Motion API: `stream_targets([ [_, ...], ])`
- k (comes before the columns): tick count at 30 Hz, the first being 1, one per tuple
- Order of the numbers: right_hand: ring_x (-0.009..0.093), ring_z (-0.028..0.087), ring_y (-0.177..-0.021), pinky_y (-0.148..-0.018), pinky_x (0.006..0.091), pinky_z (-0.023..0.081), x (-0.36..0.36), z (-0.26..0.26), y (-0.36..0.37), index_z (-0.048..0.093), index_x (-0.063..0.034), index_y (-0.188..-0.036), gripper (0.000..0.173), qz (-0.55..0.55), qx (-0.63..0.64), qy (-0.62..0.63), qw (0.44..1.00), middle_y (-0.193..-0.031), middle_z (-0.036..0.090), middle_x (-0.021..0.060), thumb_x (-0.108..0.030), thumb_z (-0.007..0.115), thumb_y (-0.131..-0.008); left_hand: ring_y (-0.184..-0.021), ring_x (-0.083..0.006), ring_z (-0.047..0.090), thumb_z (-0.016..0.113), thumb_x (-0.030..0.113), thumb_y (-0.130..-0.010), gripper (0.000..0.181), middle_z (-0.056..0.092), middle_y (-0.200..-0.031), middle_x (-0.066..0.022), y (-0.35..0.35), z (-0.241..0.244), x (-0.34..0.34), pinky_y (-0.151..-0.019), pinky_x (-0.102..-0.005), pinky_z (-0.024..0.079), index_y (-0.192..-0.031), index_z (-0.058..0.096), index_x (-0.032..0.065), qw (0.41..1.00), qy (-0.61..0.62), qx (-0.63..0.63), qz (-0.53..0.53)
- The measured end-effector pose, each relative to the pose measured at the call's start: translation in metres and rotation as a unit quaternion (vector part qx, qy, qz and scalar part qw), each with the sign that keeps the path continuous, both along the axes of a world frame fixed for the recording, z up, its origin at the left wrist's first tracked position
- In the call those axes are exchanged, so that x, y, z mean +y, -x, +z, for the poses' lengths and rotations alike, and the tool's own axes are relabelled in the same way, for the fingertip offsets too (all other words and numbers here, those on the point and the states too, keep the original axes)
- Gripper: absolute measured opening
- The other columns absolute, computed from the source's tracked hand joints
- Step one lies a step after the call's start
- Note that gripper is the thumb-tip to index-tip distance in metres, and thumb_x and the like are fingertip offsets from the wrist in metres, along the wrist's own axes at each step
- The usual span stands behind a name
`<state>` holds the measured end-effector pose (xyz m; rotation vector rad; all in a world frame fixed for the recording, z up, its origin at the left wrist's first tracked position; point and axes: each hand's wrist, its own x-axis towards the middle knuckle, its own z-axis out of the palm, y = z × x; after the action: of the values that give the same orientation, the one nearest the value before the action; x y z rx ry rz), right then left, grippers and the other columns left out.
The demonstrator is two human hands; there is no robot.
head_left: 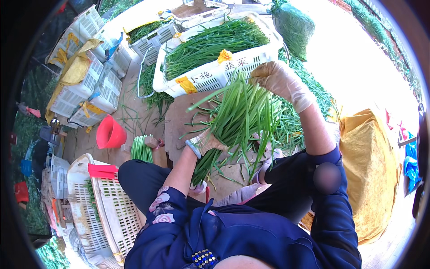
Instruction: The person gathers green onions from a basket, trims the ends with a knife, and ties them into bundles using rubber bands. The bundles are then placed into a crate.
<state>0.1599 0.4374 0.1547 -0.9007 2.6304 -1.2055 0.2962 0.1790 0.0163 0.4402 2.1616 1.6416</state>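
My left hand (209,144), in a thin glove, grips a loose bunch of Chinese chives (245,111) near its lower end. The long green leaves fan up and to the right over a worn brown board (181,124). My right hand (278,82), gloved too, is raised at the far end of the bunch, its fingers curled beside the leaf tips. Whether any leaf is pinched in it is hidden. Just beyond stands a white plastic crate (215,80) bearing writing, heaped with chives (218,43). More loose chives (302,87) lie on the right.
Left of the board are a red plastic container (111,132) and a small upright bundle of chives (141,149). White crates (80,74) are stacked at the far left. A white basket (116,201) stands by my left knee, a yellow sack (368,175) at my right, a filled plastic bag (294,30) behind.
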Motion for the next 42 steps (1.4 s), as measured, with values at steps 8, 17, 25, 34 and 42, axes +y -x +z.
stream_targets([
  [8, 0.019, 0.068, -0.085, -0.082, 0.0307, 0.053, 0.012, 0.015, 0.0, 0.066, -0.0003, -0.107, 0.018, -0.097, -0.18, 0.311, 0.928, -0.098, 0.072, 0.0102, -0.009, 0.059, -0.093, -0.102, -0.0257, 0.062, 0.045, 0.036, -0.099, 0.046, 0.06, -0.126, -0.0095, 0.023, -0.082, -0.031, -0.083, -0.0504, 0.053, -0.132, 0.05, 0.005, 0.967, -0.194, -0.163, -0.007],
  [17, 0.014, 0.062, -0.091, -0.076, 0.0303, 0.05, 0.091, -0.008, 0.038, 0.067, -0.0119, -0.115, 0.054, -0.27, -0.162, 0.196, 0.929, -0.105, 0.069, 0.0001, -0.057, 0.065, -0.086, -0.114, -0.0192, 0.056, 0.069, 0.018, -0.078, 0.053, 0.062, -0.124, -0.0077, 0.013, -0.047, -0.016, -0.102, -0.0353, 0.043, -0.129, 0.055, 0.0113, 0.998, 0.013, 0.012, -0.061],
  [25, 0.01, 0.057, -0.088, -0.081, 0.024, 0.046, 0.041, 0.012, 0.005, 0.07, -0.0017, -0.111, 0.034, 0.134, -0.217, -0.025, 0.967, -0.103, 0.07, 0.0017, 0.004, 0.055, -0.081, -0.106, -0.019, 0.06, 0.066, 0.007, -0.081, 0.048, 0.061, -0.121, -0.0083, 0.016, -0.072, -0.019, -0.085, -0.038, 0.053, -0.128, 0.053, 0.0072, 0.963, -0.214, -0.158, -0.036],
  [34, 0.013, 0.061, -0.091, -0.088, 0.0275, 0.047, 0.064, -0.002, 0.015, 0.067, 0.0017, -0.116, 0.037, 0.167, -0.312, 0.069, 0.933, -0.105, 0.069, 0.0064, -0.002, 0.063, -0.079, -0.109, -0.022, 0.06, 0.061, 0.016, -0.09, 0.044, 0.059, -0.126, -0.0091, 0.005, -0.034, -0.006, -0.085, -0.0387, 0.054, -0.133, 0.05, 0.0078, 0.826, -0.406, -0.39, 0.022],
  [42, 0.012, 0.062, -0.088, -0.082, 0.0268, 0.05, 0.044, -0.004, 0.005, 0.064, 0.0027, -0.114, 0.031, 0.119, -0.281, 0.157, 0.939, -0.098, 0.07, 0.0059, -0.001, 0.066, -0.083, -0.117, -0.0187, 0.056, 0.078, 0.002, -0.072, 0.071, 0.057, -0.133, -0.0039, 0.001, -0.029, -0.003, -0.1, -0.038, 0.047, -0.137, 0.049, 0.0095, 0.995, -0.09, -0.01, -0.035],
])
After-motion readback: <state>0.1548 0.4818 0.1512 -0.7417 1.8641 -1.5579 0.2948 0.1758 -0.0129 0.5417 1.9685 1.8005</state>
